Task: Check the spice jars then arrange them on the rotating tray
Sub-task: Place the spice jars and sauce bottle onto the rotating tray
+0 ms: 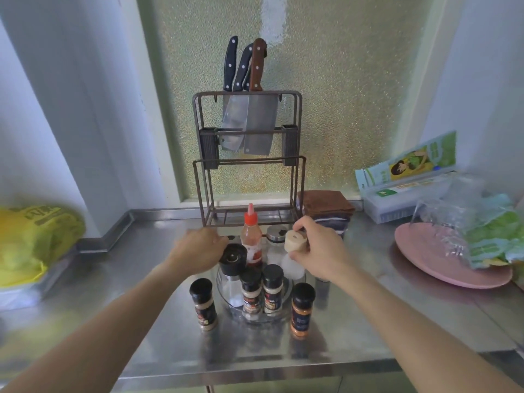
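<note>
Stainless-steel counter (158, 336) with clear rotating tray (286, 303) at centre. The right hand (317, 251) pinches the cream cap of a clear shaker jar (293, 259) standing at the tray's right edge. The left hand (198, 252) curls beside a black-topped grinder (233, 265) on the tray's left; whether it grips the grinder is unclear. Also on the tray: two black-capped spice jars (262, 290), a red-capped sauce bottle (251, 239) and a metal-lidded glass jar (276, 239). Off the tray stand a pale spice jar (203, 303), left, and an orange spice jar (302, 310), right. Behind, a knife rack (247, 157).
</note>
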Action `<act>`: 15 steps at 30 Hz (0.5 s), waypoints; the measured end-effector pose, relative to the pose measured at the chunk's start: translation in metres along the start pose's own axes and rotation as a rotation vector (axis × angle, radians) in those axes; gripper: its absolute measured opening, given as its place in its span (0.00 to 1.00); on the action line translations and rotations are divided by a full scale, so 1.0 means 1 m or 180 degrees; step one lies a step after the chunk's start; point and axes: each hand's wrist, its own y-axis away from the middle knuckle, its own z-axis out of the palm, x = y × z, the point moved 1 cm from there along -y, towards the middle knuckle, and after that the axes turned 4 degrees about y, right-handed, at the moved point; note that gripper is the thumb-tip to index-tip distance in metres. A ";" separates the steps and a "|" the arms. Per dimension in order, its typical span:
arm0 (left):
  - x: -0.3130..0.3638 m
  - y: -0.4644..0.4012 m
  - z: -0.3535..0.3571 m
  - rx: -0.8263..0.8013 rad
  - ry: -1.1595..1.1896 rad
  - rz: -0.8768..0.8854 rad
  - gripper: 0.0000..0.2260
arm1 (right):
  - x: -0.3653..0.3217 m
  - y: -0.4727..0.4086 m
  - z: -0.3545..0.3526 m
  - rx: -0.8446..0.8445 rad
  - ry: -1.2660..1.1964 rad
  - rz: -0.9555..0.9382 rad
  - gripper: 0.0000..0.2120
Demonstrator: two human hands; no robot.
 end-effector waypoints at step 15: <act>0.005 0.004 0.006 -0.0166 0.0241 0.0048 0.16 | 0.004 0.011 0.012 0.0067 -0.0023 0.0034 0.21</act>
